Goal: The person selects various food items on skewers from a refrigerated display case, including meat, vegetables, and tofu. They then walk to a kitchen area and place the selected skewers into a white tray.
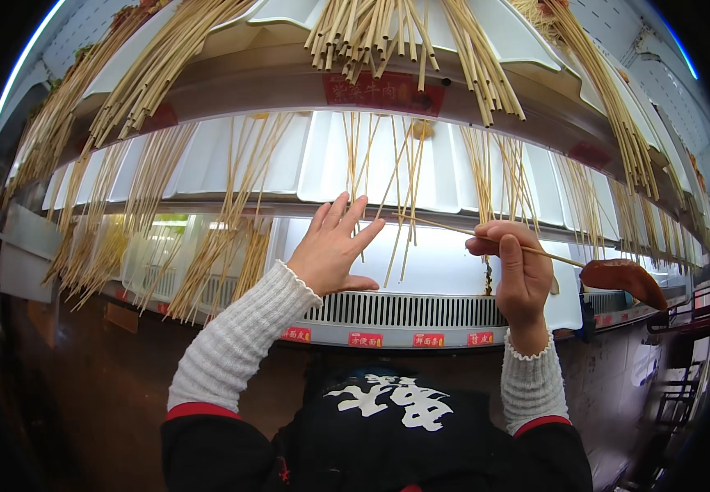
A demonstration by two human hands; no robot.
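My right hand (pixel 522 270) grips a thin bamboo skewer (pixel 441 226) that bears a reddish-brown, slice-like piece of food (pixel 622 280) at its right end. The skewer's bare end points left, towards my left hand (pixel 339 249). That hand is spread, palm down, in front of the middle shelf's edge, its fingertips near several hanging skewers (pixel 401 203). Whether it touches them I cannot tell. Behind the hands, a white tray (pixel 324 166) on the middle shelf holds skewers, one with a yellowish-brown piece of food (pixel 422 129) on it.
Dense bundles of skewers (pixel 367 37) jut over the upper shelf's edge (pixel 256 92). More skewers (pixel 207 270) hang at the left and others (pixel 582 197) at the right. A slotted vent grille (pixel 392 309) runs along the display case's front, above red labels (pixel 365 339) with writing.
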